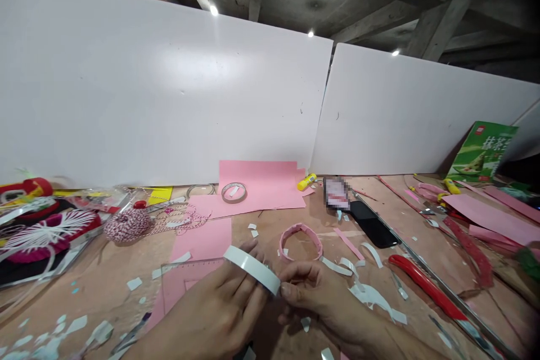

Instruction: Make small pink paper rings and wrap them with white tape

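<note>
A glossy white band (252, 270) lies across the fingers of my left hand (211, 304); whether it closes into a ring behind them is hidden. Those fingers point away from me, slightly curled, and carry the band. At its right end, the thumb and forefinger of my right hand (316, 292) pinch the band. Just beyond my hands a pink ring (300, 242) stands on the brown tabletop. Under my left hand a clear ruler or set square (189, 271) rests partly on pink paper (202, 239).
A roll of tape (233, 192) lies on pink sheets at the back. To the right are a black phone (374, 224) and a red-handled cutter (428, 287). A ball of red-and-white twine (127, 224) sits left. White scraps (371, 297) litter the table; white panels (169, 95) stand behind.
</note>
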`<move>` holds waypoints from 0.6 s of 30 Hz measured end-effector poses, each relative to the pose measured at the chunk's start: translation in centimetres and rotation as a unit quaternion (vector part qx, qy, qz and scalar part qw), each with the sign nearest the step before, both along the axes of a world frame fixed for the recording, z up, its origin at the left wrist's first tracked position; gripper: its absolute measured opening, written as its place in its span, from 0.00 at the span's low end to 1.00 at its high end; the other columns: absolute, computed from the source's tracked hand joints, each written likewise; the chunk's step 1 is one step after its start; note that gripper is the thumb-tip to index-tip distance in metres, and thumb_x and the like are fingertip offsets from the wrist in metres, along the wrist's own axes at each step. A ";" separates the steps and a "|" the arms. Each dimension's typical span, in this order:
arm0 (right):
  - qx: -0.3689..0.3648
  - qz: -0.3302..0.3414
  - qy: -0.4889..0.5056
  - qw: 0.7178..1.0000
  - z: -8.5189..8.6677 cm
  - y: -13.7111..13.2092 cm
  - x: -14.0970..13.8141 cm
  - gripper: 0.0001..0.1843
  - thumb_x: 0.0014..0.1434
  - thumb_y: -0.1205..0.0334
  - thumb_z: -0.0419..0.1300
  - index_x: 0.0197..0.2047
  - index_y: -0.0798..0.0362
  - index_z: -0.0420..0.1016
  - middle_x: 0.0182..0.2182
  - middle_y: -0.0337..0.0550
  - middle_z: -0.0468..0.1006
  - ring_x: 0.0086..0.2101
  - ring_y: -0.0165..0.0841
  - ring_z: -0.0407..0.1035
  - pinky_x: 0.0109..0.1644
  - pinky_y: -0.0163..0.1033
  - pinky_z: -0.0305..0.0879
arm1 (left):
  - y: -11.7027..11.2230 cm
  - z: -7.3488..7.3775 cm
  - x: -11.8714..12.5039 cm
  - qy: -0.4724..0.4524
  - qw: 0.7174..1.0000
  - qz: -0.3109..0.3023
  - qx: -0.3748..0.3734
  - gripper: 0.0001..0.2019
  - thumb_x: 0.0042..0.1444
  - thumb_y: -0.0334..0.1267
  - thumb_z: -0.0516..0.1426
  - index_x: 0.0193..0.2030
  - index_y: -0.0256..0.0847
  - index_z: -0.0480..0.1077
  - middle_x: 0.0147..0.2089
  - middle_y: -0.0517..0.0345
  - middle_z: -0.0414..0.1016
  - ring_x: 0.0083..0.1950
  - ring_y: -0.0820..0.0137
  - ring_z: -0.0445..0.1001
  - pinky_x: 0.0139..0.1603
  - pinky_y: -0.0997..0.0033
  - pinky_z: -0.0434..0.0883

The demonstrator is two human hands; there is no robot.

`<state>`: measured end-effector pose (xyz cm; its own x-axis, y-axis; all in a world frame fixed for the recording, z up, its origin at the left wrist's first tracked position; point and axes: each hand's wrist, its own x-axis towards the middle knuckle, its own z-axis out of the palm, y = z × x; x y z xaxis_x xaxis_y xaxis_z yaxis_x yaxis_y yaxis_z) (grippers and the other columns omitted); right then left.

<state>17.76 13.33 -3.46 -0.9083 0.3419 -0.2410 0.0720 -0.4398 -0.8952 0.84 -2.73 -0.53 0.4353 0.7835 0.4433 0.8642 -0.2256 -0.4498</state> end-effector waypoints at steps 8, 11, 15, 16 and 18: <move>0.052 -0.006 0.002 0.999 -1.7 0.2 0.0 0.19 0.49 0.51 0.78 0.39 0.53 0.82 0.23 0.39 0.81 0.22 0.29 0.74 0.25 0.29 0.67 | -0.3 1.0 1.0 -0.093 0.995 -0.028 0.022 0.18 0.70 0.30 0.46 0.54 0.37 0.76 0.52 0.50 0.83 0.57 0.61 0.77 0.67 0.58 0.67; 0.069 -0.011 -0.007 0.998 -1.8 0.0 0.0 0.20 0.50 0.51 0.77 0.41 0.51 0.80 0.21 0.36 0.80 0.21 0.29 0.74 0.24 0.30 0.67 | -0.4 1.0 0.9 -0.103 0.995 -0.005 0.010 0.20 0.73 0.32 0.43 0.54 0.38 0.76 0.50 0.53 0.84 0.52 0.62 0.80 0.58 0.61 0.73; 0.085 -0.023 -0.015 0.996 -1.5 -0.5 -0.1 0.21 0.49 0.48 0.77 0.39 0.50 0.77 0.20 0.32 0.77 0.21 0.28 0.73 0.26 0.31 0.71 | -0.3 0.5 0.5 -0.110 0.994 0.016 0.016 0.22 0.75 0.38 0.41 0.63 0.42 0.72 0.58 0.56 0.81 0.54 0.64 0.79 0.48 0.64 0.75; 0.085 -0.025 -0.020 0.996 -1.5 -0.5 -0.3 0.22 0.48 0.48 0.77 0.38 0.50 0.76 0.20 0.32 0.77 0.20 0.28 0.72 0.25 0.31 0.71 | -0.2 0.2 0.4 -0.111 0.994 0.015 0.013 0.21 0.75 0.39 0.43 0.65 0.43 0.71 0.60 0.57 0.80 0.54 0.65 0.79 0.49 0.64 0.75; 0.083 -0.024 -0.026 0.996 -1.6 -0.5 -0.5 0.24 0.45 0.47 0.78 0.37 0.50 0.74 0.19 0.32 0.76 0.19 0.29 0.72 0.23 0.31 0.69 | 0.1 -0.5 0.2 -0.115 0.993 0.009 0.016 0.21 0.73 0.41 0.48 0.67 0.46 0.69 0.61 0.58 0.80 0.58 0.64 0.77 0.57 0.63 0.74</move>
<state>17.27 12.84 -5.05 -0.8773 0.4243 -0.2245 0.1032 -0.2900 -0.9514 1.00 -2.64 -1.01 0.3062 0.7738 0.5545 0.9485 -0.1982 -0.2472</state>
